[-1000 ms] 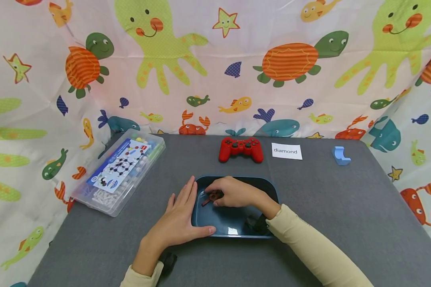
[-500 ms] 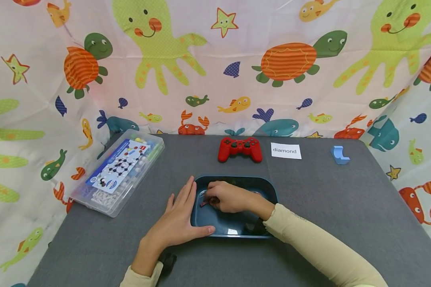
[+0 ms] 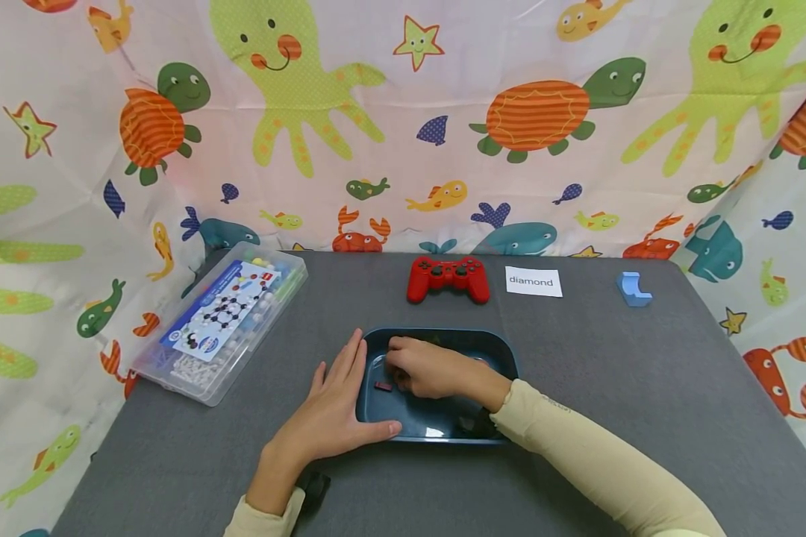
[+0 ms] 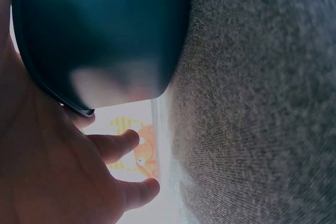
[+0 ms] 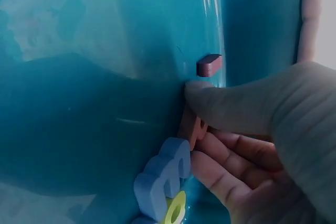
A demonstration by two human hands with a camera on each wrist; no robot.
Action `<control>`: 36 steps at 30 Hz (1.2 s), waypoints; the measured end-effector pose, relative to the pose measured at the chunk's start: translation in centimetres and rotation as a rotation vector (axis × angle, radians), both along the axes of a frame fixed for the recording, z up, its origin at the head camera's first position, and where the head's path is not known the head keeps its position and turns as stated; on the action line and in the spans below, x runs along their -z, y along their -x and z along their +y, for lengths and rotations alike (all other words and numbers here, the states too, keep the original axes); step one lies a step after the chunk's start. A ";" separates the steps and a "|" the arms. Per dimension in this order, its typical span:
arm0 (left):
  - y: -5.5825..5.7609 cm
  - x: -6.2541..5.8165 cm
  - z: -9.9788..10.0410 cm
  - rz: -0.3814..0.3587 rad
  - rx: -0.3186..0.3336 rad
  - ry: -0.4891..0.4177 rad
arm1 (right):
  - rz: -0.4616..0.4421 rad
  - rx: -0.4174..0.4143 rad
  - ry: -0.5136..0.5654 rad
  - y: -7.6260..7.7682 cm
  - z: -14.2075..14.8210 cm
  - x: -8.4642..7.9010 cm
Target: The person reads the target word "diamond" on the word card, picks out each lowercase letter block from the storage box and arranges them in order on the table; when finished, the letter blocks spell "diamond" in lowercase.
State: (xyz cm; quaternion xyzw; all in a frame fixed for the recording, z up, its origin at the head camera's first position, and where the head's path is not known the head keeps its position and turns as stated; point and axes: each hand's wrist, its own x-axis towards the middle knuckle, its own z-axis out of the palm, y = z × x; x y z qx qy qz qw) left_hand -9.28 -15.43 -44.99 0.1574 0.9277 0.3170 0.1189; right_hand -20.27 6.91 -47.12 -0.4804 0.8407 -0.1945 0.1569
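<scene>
At the left, a clear plastic compartment case with a blue-and-white molecule label (image 3: 222,321) lies shut. Next comes the left hand (image 3: 339,418), grasping nothing, its straight fingers braced along the left end of a dark-blue, glossy rectangular tray (image 3: 430,415), thumb on the near rim. Inside, a dark-red stubby bar (image 3: 383,386) lies loose, and beside it the right hand (image 3: 436,369) pinches a reddish-brown chunky cut-out piece (image 5: 193,129) between thumb and fingers. A thick blue humped piece (image 5: 161,179) and a yellow-green ringed piece (image 5: 181,199) are near it. The handling looks partway: one piece is grasped but not out of the tray, the others lie unheld; how many remain under the hand cannot be told. Beyond stand a red game controller (image 3: 448,280), a white card printed "diamond" (image 3: 533,282) and a light-blue notched block (image 3: 634,291). The surface is a grey fabric-like tabletop (image 3: 645,388), enclosed by a white cloth with printed sea animals (image 3: 403,104).
</scene>
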 end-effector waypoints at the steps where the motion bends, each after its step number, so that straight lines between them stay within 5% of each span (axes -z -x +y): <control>1: 0.0 0.0 0.0 0.000 -0.001 0.000 | 0.012 0.000 -0.009 -0.2 0.0 -0.5; 9: 0.0 0.1 0.0 0.002 0.004 -0.007 | -0.046 0.021 -0.001 -1.6 -0.5 -3.6; 22: 0.0 0.2 0.1 0.008 -0.001 0.009 | -0.203 0.043 0.211 -1.3 0.2 -5.2; 32: 0.0 0.1 0.1 0.009 0.003 -0.002 | -0.180 0.063 0.355 -1.7 1.9 -6.7; 36: 0.0 0.1 0.1 0.008 -0.002 0.002 | -0.191 0.133 0.353 -2.0 2.8 -7.2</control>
